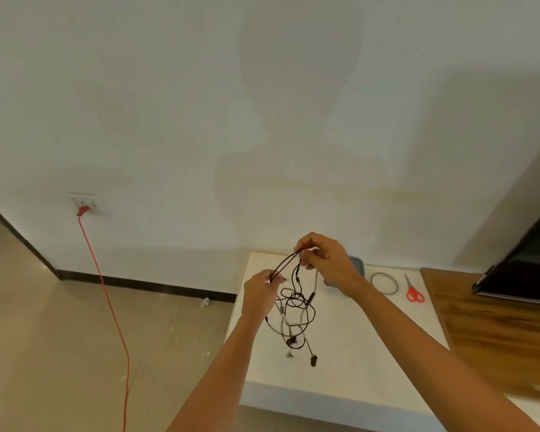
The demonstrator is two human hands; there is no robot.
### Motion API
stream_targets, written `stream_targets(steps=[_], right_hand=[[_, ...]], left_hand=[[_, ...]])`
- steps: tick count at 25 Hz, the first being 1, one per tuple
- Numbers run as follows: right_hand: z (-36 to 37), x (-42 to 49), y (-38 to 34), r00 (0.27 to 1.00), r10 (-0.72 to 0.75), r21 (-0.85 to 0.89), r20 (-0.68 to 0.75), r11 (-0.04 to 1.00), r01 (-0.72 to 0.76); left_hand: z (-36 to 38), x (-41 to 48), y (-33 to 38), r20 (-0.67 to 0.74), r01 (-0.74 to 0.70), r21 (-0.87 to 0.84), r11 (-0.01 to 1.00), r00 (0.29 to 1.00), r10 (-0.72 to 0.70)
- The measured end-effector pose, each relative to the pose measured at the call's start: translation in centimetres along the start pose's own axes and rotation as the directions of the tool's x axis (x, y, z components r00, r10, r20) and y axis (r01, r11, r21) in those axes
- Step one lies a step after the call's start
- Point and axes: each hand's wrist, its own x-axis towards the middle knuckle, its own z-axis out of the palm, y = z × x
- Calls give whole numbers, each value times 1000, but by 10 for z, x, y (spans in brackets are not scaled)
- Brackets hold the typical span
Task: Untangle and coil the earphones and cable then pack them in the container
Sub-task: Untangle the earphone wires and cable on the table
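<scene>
Red cord [106, 294] drops from the wall socket [86, 204] to the floor, well off at 9 o'clock of the work; not task material.

Left hand [259, 294] pinches two dark strands. Right hand [328, 260], at 2 o'clock of it, pinches the same strands higher up, so a short run is stretched between them.

The earphones and cable [293, 316] hang as a loose snarl at 6 o'clock of that run, over the white tabletop [356, 353]. One black earbud [313, 360] dangles lowest. A pale lead looks interlaced with the dark one.

Grey container [359, 265] is mostly hidden behind the right hand. At its 3 o'clock lie a ring [384, 283] and scissors [414, 291].

Judgement: untangling is at an early stage.
- Keep the pinches light and let the snarl hang slack.
- Feed the free earbud end back through the loops; hauling the strands apart would likely cinch the knot.
- Separate pale from dark before coiling.
</scene>
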Motion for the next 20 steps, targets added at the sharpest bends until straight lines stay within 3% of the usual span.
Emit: stream_targets(steps=[1,3,5,7,11,15,17,20], right_hand=[[-6,-3,-7,999,-30,-78,-30,997,27],[-17,-7,-17,994,-89,-263,-66,962,69],[-27,-12,-22,992,-117,-436,-42,895,87],[-37,-15,-21,995,-89,-528,-37,848,56],[-53,-21,-8,977,24,-595,-211,790,-148],[-76,-33,12,908,206,-740,-364,527,-417],[-86,-42,25,858,256,-664,-445,548,-508],[-89,-47,34,752,359,-161,-552,840,-519]], left_hand=[[-5,-1,3,1,28,-28,999,1000,-28],[-17,-4,7,18,154,-239,959,988,-154],[-29,-6,13,42,264,-448,854,961,-275],[-40,-6,18,86,325,-539,777,939,-334],[-64,-10,33,175,374,-655,657,920,-350],[-84,-10,46,131,320,-750,578,929,-345],[-85,-11,51,131,300,-769,565,938,-320],[-75,-10,54,164,308,-792,527,939,-302]])
